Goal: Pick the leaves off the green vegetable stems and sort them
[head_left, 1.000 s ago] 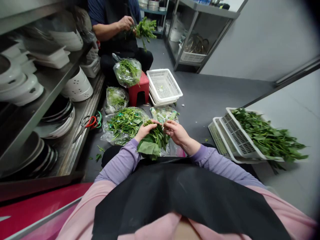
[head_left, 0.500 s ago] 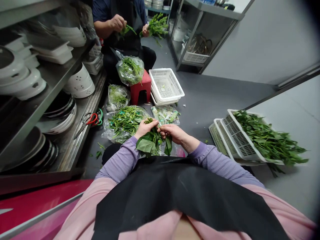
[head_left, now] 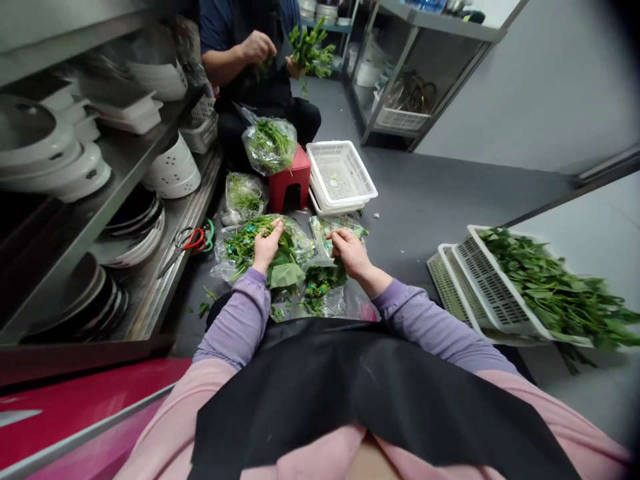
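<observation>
We are holding a bunch of leaves (head_left: 286,275) in our left hand (head_left: 267,248); its fingers are gripping the bunch, and the big leaves are hanging out to the right of that hand and a bit lower; our right hand (head_left: 350,255) is staying apart from the bunch, over to its right; those fingers are bending in close together, but we cannot tell if they are pinching a leaf; below and between our hands, some loose greens (head_left: 317,287) are lying on clear plastic; behind our left hand, a green pile (head_left: 239,245) is resting on an open bag on the floor; behind our right hand, a flat bag (head_left: 323,232) is lying close by; past these, a red stool (head_left: 301,175) is standing beside a white basket (head_left: 345,190); well off to our right, more leafy greens (head_left: 565,287) are filling a tilted basket (head_left: 500,293) and spilling over its edge; across from us, another person (head_left: 250,83) is sitting and holding a green bunch (head_left: 313,53).
</observation>
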Action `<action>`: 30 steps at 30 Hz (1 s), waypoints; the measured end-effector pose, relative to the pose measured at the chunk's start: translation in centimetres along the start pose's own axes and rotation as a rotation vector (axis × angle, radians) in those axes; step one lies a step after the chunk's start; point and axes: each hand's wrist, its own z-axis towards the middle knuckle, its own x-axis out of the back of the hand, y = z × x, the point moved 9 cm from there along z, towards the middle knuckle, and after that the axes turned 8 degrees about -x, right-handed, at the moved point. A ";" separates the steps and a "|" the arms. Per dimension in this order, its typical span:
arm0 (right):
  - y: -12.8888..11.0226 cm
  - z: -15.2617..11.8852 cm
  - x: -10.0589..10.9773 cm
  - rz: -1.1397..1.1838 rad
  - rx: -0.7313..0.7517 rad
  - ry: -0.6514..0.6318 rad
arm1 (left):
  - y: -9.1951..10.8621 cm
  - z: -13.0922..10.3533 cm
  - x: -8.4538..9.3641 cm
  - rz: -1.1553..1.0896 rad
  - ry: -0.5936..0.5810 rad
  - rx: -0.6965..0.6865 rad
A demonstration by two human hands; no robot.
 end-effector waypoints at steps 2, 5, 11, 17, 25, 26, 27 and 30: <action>-1.6 -1.1 -1.1 -0.187 0.108 -0.052 | -0.5 -0.6 -1.6 -0.171 -0.164 0.121; -3.6 -2.8 -3.1 -0.389 0.226 -0.120 | 0.2 -2.7 -4.5 -0.393 -0.368 0.233; -4.5 -3.8 -5.2 -0.480 0.299 -0.166 | 0.9 -5.1 -6.9 -0.380 -0.497 0.263; -2.6 -3.0 -3.7 -0.158 0.070 -0.158 | 0.7 -5.9 -7.7 -0.420 -0.572 0.329; -3.4 -3.0 -4.0 -0.507 0.217 -0.132 | 0.6 -5.7 -8.0 -0.271 -0.576 0.231; -3.3 -2.9 -4.0 -0.505 0.202 -0.140 | 0.7 -5.7 -8.0 -0.274 -0.580 0.217; -3.1 -2.7 -3.9 -0.491 0.177 -0.148 | 0.6 -5.8 -8.1 -0.283 -0.590 0.213; -2.7 -2.6 -3.3 -0.469 0.143 -0.104 | 0.4 -5.9 -8.3 -0.304 -0.595 0.228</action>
